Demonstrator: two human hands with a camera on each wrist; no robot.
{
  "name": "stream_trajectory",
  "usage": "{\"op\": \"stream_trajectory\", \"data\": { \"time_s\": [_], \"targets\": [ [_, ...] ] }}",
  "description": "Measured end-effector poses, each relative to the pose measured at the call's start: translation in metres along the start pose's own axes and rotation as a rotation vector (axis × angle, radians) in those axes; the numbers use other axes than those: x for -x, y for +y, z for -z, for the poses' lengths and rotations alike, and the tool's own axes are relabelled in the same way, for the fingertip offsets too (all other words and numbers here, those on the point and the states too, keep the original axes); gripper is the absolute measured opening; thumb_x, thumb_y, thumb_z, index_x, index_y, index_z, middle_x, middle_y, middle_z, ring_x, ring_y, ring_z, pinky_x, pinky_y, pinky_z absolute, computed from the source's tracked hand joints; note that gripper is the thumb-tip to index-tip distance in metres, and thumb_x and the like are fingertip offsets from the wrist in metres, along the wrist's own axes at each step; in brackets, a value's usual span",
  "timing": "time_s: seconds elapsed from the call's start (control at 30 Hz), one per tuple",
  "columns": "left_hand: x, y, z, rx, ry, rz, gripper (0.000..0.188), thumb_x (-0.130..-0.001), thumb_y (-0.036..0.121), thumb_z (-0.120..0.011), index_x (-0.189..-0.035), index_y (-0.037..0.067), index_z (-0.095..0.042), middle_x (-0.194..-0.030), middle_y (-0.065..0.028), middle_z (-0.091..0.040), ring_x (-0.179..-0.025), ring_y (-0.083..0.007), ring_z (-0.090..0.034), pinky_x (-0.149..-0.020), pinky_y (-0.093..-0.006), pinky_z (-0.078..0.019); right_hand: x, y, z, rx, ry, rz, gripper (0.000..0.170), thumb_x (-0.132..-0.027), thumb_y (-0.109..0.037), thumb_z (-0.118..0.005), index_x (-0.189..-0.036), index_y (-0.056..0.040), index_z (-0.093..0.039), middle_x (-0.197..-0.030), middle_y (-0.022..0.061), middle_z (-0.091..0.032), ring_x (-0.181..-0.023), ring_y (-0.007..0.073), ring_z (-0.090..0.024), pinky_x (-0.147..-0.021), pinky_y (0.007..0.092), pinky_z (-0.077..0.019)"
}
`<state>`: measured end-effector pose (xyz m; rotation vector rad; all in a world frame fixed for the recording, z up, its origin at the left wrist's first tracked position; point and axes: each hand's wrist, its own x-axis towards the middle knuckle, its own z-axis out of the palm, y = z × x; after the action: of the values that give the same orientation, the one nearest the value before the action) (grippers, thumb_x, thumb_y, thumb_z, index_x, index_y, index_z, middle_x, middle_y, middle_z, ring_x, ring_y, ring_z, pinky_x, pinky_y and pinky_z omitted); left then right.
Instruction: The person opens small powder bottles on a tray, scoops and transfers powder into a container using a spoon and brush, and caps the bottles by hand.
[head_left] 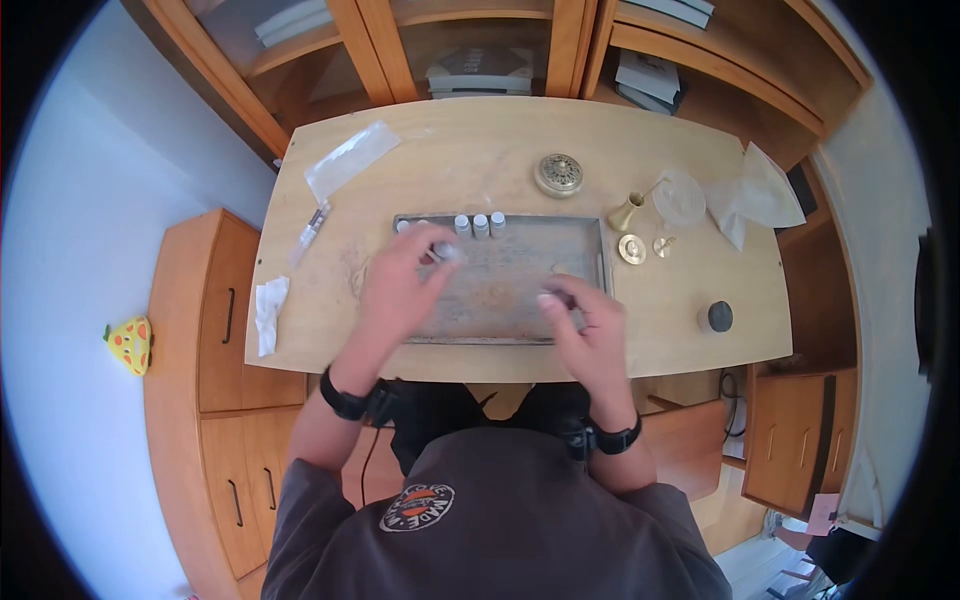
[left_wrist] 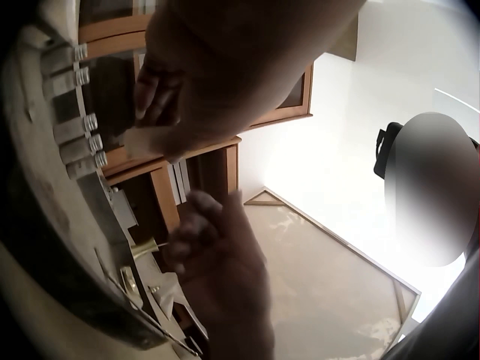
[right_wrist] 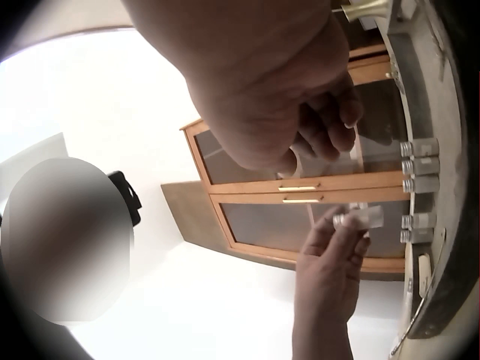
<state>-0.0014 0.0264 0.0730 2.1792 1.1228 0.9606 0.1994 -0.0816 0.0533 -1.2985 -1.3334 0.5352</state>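
The left hand (head_left: pixel 396 288) is raised above the left part of a shallow gray tray (head_left: pixel 520 335), and its thumb and fingers are curled in a pinch round a small vial (head_left: pixel 446 250). In the right wrist view this vial shows a clear body and a ribbed end near the thumb, and it is held up off the tray. The right hand (head_left: pixel 592 328) is over the tray's right part, well apart from the left; its fingers are bent loosely toward the thumb, and nothing can be made out in them. Five more vials (head_left: pixel 481 226) stand in a row inside the tray along its far edge, two toward the left end and three grouped just beside them. Brownish powder (head_left: pixel 492 293) marks the tray floor. The tray rests on a pale wooden counter (head_left: pixel 480 150). Beyond the tray sits a round brass pot with a pierced lid (head_left: pixel 559 174). To the right are a brass vase (head_left: pixel 625 213), a brass disc (head_left: pixel 632 249), a small brass piece (head_left: pixel 663 246), a clear round item (head_left: pixel 680 198), a plastic bag (head_left: pixel 762 198) and, nearer the person, a dark-topped jar (head_left: pixel 719 317). On the left lie a clear plastic sleeve (head_left: pixel 352 160), a slim pen-like item (head_left: pixel 312 230) and a crumpled white tissue (head_left: pixel 270 315). A black band (head_left: pixel 345 396) circles each wrist.
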Motion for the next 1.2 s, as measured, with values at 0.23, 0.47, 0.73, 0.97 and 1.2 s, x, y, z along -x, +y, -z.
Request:
{"op": "stream_trajectory", "data": {
  "time_s": [0.23, 0.47, 0.73, 0.97, 1.2],
  "targets": [
    [-0.044, -0.036, 0.009, -0.341, -0.085, -0.205, 0.026, -0.069, 0.005, -0.077, -0.091, 0.004, -0.064, -0.085, -0.0095, -0.065, -0.082, -0.0285, -0.062, -0.075, -0.0373, -0.05, 0.019, 0.023, 0.058, -0.112, 0.326, -0.113, 0.013, -0.093, -0.007, -0.061, -0.098, 0.0032, -0.065, -0.073, 0.0018, -0.06, -0.064, 0.0071, -0.054, -0.06, 0.0208, -0.0441],
    [-0.056, -0.051, -0.005, -0.498, -0.167, -0.191, 0.023, -0.065, 0.008, -0.079, -0.085, 0.007, -0.068, -0.08, -0.0085, -0.066, -0.083, -0.0295, -0.06, -0.076, -0.04, -0.0475, 0.038, 0.076, 0.085, -0.077, 0.577, -0.189, 0.014, -0.097, -0.01, -0.058, -0.097, 0.0032, -0.063, -0.07, -0.0013, -0.054, -0.06, 0.0042, -0.047, -0.055, 0.0185, -0.0373],
    [-0.055, -0.062, -0.013, -0.586, -0.201, -0.203, 0.024, -0.063, 0.011, -0.081, -0.084, 0.01, -0.069, -0.079, -0.0063, -0.065, -0.084, -0.0277, -0.06, -0.078, -0.04, -0.0449, 0.051, 0.104, 0.078, -0.085, 0.616, -0.272, 0.015, -0.097, -0.012, -0.058, -0.096, 0.0023, -0.063, -0.069, -0.0044, -0.05, -0.061, 0.002, -0.043, -0.054, 0.0176, -0.0333],
    [-0.052, -0.041, -0.018, -0.613, -0.079, -0.463, 0.028, -0.062, 0.009, -0.079, -0.087, 0.01, -0.069, -0.09, -0.005, -0.064, -0.09, -0.0258, -0.058, -0.082, -0.0401, -0.0428, 0.056, 0.115, 0.075, -0.03, 0.586, -0.299, 0.014, -0.097, -0.011, -0.058, -0.097, 0.0019, -0.063, -0.07, -0.0049, -0.05, -0.061, 0.0016, -0.042, -0.053, 0.0177, -0.0336],
    [-0.052, -0.042, -0.038, -0.482, -0.486, -0.714, 0.02, -0.065, 0.004, -0.069, -0.084, 0.007, -0.066, -0.085, -0.0055, -0.059, -0.089, -0.0254, -0.056, -0.076, -0.0381, -0.0473, 0.044, 0.094, 0.077, 0.147, 0.529, -0.18, 0.011, -0.095, -0.008, -0.06, -0.094, 0.0018, -0.064, -0.072, -0.0032, -0.053, -0.063, 0.0038, -0.047, -0.055, 0.02, -0.0387]
  ]
}}
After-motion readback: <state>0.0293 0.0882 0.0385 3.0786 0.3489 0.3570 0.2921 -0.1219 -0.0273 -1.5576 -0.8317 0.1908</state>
